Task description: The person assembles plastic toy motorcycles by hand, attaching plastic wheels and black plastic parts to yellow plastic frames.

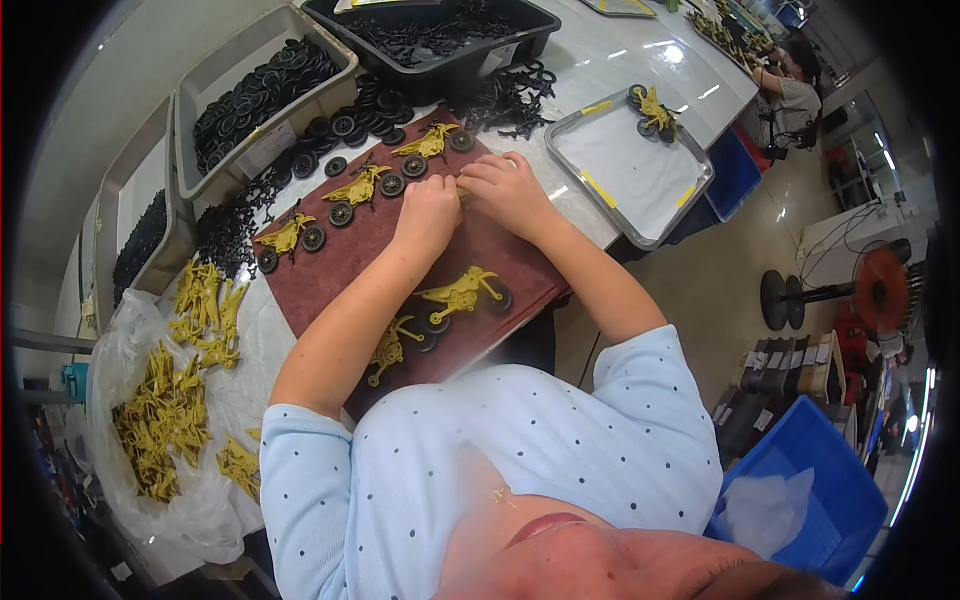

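Observation:
My left hand (pixel 430 212) and my right hand (pixel 506 190) meet over the far part of a dark red cloth (pixel 330 268). Their fingers are closed together on a yellow plastic piece (pixel 461 186), mostly hidden by them. Beyond and to the left lie yellow toy motorcycle bodies, one at the far end (pixel 427 142), one in the middle (pixel 355 187) and one at the left (pixel 284 236), with black wheels (pixel 341 214) beside them. Nearer my body, a yellow toy motorcycle (pixel 460 293) with dark wheels rests on the cloth; another (pixel 391 345) is partly hidden by my left arm.
Grey bins hold black wheels (pixel 262 105) and small black parts (pixel 425 40); more black parts spill onto the table. A plastic bag (pixel 205 520) of yellow parts lies at the left. On the right, a lined tray (pixel 625 175) carries a toy motorcycle (pixel 656 112).

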{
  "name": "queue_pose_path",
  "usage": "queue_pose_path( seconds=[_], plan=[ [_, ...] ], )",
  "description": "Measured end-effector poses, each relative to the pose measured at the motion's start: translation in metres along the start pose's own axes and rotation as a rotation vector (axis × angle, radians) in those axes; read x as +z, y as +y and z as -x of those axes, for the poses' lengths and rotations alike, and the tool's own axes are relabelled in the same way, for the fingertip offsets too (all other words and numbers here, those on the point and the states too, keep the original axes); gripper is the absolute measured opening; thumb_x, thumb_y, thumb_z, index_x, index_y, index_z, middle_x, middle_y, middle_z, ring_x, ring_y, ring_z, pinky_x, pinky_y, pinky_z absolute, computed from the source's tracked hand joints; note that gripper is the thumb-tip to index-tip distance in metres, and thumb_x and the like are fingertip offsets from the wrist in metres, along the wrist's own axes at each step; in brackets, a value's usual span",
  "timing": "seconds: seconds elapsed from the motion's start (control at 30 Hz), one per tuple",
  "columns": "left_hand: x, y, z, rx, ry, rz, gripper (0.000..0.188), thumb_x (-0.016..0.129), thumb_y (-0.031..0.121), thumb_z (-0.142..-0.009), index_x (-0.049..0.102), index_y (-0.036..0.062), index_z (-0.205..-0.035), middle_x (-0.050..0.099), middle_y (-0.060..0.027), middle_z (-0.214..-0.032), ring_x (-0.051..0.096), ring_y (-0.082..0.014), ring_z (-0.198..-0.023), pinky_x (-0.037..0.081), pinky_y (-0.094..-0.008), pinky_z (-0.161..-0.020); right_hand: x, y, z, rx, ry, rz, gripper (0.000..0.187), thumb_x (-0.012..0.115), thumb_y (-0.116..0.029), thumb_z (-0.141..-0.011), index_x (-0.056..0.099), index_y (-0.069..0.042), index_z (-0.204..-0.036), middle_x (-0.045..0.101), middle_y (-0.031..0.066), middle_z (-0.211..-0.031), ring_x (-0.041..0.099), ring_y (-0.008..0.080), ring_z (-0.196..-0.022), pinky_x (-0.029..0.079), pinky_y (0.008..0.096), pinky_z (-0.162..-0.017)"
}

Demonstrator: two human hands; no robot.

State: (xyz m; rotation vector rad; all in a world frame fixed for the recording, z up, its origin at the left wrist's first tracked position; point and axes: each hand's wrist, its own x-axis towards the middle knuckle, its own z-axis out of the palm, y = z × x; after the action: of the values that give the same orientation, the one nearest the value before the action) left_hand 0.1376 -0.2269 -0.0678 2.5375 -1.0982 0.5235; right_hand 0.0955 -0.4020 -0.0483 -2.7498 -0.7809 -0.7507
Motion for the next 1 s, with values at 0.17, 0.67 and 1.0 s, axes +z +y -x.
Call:
queue_pose_path(
  seconds=[0.17,0.67,1.0],
  plan=[
    [0.005,-0.003,0.006,0.120,0.103,-0.116,0.021,0.057,0.008,-0.077,0.060,-0.0032,-0.095,0.061,-0.0120,-0.081,0.061,-0.0273,-0.076,0.048,-0.0357,-0.072,0.008,0.003,-0.009,-0.074,0.113,0.030,0.022,0.064,-0.015,-0.073,0.063,-0.013,-0.095,0.060,-0.0012,-0.097,0.055,0.0174,-0.099,0.038,0.0405,-0.091],
    [-0.017,-0.027,-0.007,0.084,-0.085,0.153,0.016,0.063,0.011,-0.078,0.063,0.0016,-0.092,0.064,-0.0124,-0.088,0.064,-0.0293,-0.079,0.049,-0.0395,-0.071,0.005,0.009,-0.029,-0.163,0.182,-0.073,0.015,0.060,-0.019,-0.077,0.061,-0.007,-0.086,0.060,0.0061,-0.084,0.058,0.0232,-0.083,0.044,0.0337,-0.079],
    [-0.104,-0.001,0.057,0.275,0.269,-0.162,0.040,0.055,0.012,-0.079,0.060,0.0048,-0.117,0.058,-0.0073,-0.114,0.054,-0.0231,-0.109,0.037,-0.0434,-0.091,-0.040,-0.053,0.009,0.795,-0.021,-1.474,0.041,0.064,-0.022,-0.092,0.056,0.003,-0.123,0.065,0.0042,-0.105,0.058,0.0085,-0.090,0.047,0.0228,-0.078]
  ],
)
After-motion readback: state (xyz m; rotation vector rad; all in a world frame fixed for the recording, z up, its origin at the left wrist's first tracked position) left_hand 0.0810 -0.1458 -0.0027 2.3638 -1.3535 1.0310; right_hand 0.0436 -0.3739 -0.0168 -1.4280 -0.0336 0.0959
